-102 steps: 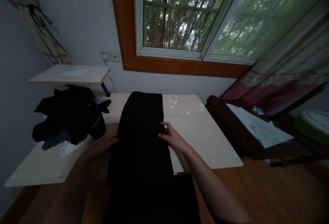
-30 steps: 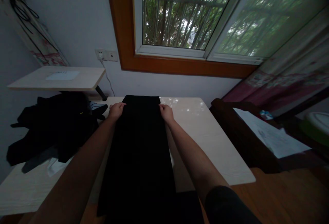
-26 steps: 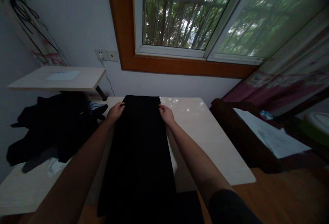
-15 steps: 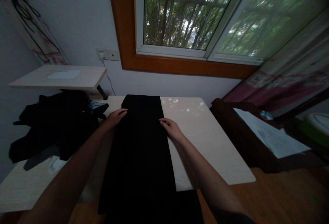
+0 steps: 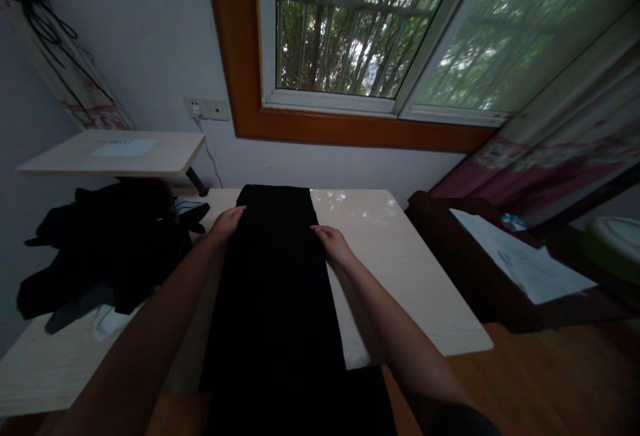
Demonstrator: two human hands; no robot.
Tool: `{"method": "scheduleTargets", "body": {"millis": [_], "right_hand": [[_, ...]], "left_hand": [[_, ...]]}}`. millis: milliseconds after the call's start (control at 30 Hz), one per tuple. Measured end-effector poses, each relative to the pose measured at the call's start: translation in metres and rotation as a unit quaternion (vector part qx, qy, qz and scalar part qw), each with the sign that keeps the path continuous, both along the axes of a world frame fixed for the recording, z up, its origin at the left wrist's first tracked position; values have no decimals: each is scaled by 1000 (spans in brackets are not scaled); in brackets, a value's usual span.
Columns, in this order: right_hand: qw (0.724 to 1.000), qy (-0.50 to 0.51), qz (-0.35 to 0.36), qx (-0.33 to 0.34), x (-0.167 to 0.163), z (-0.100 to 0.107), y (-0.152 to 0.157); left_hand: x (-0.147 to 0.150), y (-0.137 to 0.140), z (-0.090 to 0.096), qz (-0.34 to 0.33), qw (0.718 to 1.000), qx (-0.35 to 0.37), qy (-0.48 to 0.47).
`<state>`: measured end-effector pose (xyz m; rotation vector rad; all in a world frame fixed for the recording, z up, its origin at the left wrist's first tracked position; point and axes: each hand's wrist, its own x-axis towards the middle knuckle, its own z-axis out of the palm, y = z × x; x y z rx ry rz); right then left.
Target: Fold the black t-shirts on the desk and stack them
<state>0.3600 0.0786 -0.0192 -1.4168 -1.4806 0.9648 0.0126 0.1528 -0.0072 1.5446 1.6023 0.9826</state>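
Note:
A long black garment, by its shape black trousers (image 5: 273, 276), lies flat and lengthwise on the pale wooden table (image 5: 400, 276). Its far end rests close to the back edge of the table, and the near end hangs over the front edge. My left hand (image 5: 229, 224) pinches the left side of the cloth near the far end. Across from it, my right hand (image 5: 334, 244) grips the right side between thumb and fingers, slightly nearer to me. Dark cloth against dark clothing hides where the near end stops.
On the left is a heap of dark clothes (image 5: 115, 243), with a white cloth (image 5: 107, 321) under it. Above stands a raised shelf (image 5: 175, 156) bearing a paper sheet (image 5: 124, 148). Right of the table is a dark brown piece of furniture (image 5: 480, 283) with white paper (image 5: 520, 256).
Both hands have shifted slightly toward the far end, with fingers closed more on the cloth. The lower left corner of the trousers has moved up and inward.

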Motion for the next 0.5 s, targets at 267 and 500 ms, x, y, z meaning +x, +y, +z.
{"method": "scheduleTargets", "body": {"millis": [267, 500], "right_hand": [[999, -42, -11, 21, -3, 31, 23], [996, -74, 44, 11, 7, 27, -5]], "left_hand": [[12, 3, 6, 17, 999, -9, -48], [-7, -55, 10, -32, 999, -32, -4]]}}
